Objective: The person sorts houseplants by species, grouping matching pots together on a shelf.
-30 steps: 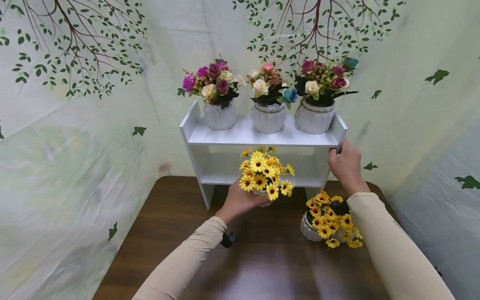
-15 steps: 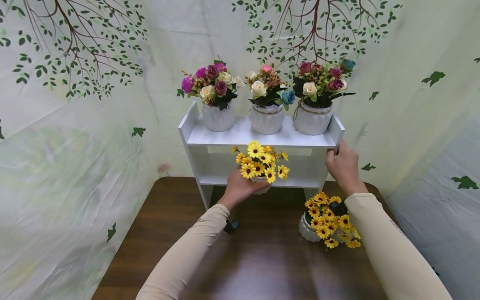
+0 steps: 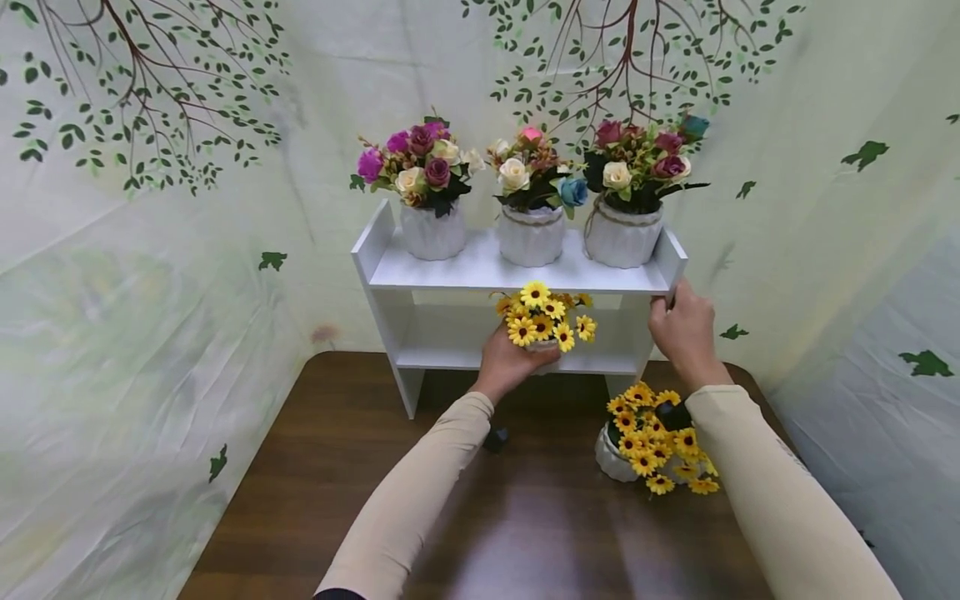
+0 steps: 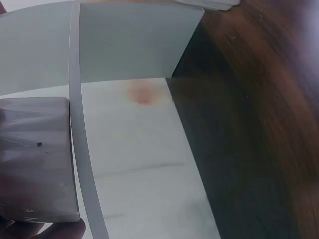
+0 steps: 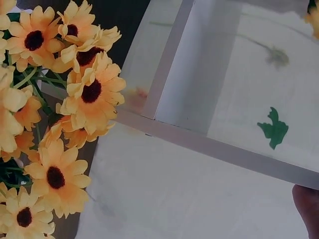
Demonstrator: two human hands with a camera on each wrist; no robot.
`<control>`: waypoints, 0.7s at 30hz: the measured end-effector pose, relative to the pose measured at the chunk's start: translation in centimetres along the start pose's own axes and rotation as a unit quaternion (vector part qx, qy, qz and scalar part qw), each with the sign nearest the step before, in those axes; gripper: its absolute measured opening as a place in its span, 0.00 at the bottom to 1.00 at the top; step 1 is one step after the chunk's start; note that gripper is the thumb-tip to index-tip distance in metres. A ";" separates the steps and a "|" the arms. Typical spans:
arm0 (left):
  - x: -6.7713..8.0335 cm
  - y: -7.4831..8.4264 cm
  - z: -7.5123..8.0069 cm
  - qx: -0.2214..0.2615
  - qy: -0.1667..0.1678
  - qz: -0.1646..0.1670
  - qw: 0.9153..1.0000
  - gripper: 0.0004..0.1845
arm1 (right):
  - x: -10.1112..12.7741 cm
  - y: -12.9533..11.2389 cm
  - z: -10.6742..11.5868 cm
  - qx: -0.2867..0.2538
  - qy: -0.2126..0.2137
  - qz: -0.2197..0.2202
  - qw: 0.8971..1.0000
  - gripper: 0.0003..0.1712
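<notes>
In the head view my left hand [image 3: 512, 360] grips a white pot of yellow daisy-like flowers [image 3: 542, 321] at the front of the lower shelf [image 3: 450, 337]. The left wrist view shows that pot [image 4: 35, 162] beside the shelf's front edge, with fingertips [image 4: 65, 230] curled at its base. Whether the pot touches the shelf I cannot tell. My right hand [image 3: 686, 329] holds the right side panel of the white shelf unit [image 3: 517, 279], just below the top board. Only a bit of that hand [image 5: 306, 209] appears in the right wrist view.
Three white pots of mixed roses, left [image 3: 433, 233], middle [image 3: 531, 237] and right [image 3: 624, 237], stand on the top board. More yellow flowers in white pots [image 3: 617, 458] stand on the brown table [image 3: 300, 500] under my right forearm. A leaf-printed cloth [image 3: 150, 333] hangs behind.
My left hand has raised the yellow flower pot and carried it forward to the lower shelf, lately shifting right. The right hand keeps its hold on the side panel.
</notes>
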State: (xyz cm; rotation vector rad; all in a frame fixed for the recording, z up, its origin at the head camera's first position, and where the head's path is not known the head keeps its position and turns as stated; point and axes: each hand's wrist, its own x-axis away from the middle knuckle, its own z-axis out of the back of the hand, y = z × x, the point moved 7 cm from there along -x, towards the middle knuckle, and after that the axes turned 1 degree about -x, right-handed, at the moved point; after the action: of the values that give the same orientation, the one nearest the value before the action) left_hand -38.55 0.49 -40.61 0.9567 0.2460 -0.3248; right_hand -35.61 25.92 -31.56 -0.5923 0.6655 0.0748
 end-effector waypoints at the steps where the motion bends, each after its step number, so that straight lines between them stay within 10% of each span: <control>1: -0.3 0.1 -0.3 -0.001 0.003 0.000 1.000 0.39 | 0.0 0.1 0.0 -0.002 -0.002 -0.003 1.000 0.17; 21: -3.4 2.2 -5.1 0.043 0.009 0.039 0.998 0.46 | 0.0 0.0 0.0 -0.003 0.017 0.000 1.000 0.16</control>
State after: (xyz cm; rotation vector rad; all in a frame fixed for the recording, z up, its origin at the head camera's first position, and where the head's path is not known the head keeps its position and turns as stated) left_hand -41.16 6.43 -40.57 1.0512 0.2124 -0.2565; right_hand -35.59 25.93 -31.61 -0.6002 0.6991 0.0655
